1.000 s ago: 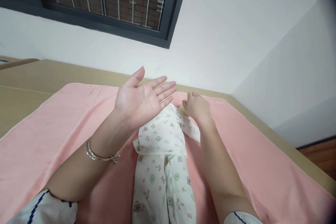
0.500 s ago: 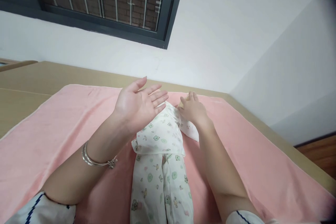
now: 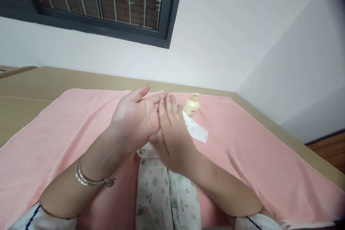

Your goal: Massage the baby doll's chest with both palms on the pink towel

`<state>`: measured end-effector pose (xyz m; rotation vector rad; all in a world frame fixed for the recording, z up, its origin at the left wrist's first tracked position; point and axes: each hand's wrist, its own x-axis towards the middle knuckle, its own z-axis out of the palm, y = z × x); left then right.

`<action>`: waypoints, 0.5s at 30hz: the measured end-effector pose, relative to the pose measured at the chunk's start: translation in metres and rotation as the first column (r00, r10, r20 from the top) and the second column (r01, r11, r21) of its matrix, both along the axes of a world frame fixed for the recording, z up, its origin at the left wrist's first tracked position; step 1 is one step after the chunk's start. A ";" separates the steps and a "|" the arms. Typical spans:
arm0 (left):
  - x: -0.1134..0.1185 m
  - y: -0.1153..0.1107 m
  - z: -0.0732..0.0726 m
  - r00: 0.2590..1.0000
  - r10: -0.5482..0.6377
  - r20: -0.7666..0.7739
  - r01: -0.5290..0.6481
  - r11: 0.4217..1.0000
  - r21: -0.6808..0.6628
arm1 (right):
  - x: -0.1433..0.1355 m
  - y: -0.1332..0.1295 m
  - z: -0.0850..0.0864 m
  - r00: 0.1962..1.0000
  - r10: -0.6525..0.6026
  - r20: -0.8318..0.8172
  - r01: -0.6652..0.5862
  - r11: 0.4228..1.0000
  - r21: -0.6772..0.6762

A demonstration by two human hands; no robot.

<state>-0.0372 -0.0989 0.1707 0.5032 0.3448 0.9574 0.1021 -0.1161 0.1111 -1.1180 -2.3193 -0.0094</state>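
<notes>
My left hand is open, palm up, with a silver bangle on its wrist. Its fingers are partly covered by my right hand, which lies palm down against them, fingers extended and holding no object. Beneath both hands are small white clothes with a green and brown print; a sleeve reaches out to the right, and the upper part is mostly hidden by my hands. A pale yellow bottle stands just beyond the sleeve, right of my fingertips.
A pink blanket with some creases covers much of the wooden surface. Behind it rises a white wall with a dark-framed, barred window. Brown wood shows at the far right.
My right hand has left the bottle, which now shows, and moved left onto the fingers of my left hand. My left hand has shifted slightly left and down.
</notes>
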 end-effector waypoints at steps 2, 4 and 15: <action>-0.002 -0.004 0.002 0.998 0.043 -0.044 -0.043 0.999 -0.006 | -0.004 -0.012 -0.004 0.997 0.077 0.014 -0.077 0.996 0.037; 0.001 -0.008 0.001 0.990 0.103 -0.099 -0.104 0.995 -0.006 | -0.006 -0.022 -0.004 0.986 0.165 0.013 -0.165 0.985 0.053; 0.040 -0.054 -0.037 0.881 0.430 -0.199 -0.316 0.846 0.430 | 0.009 -0.027 0.004 0.926 0.365 -0.094 -0.351 0.926 0.135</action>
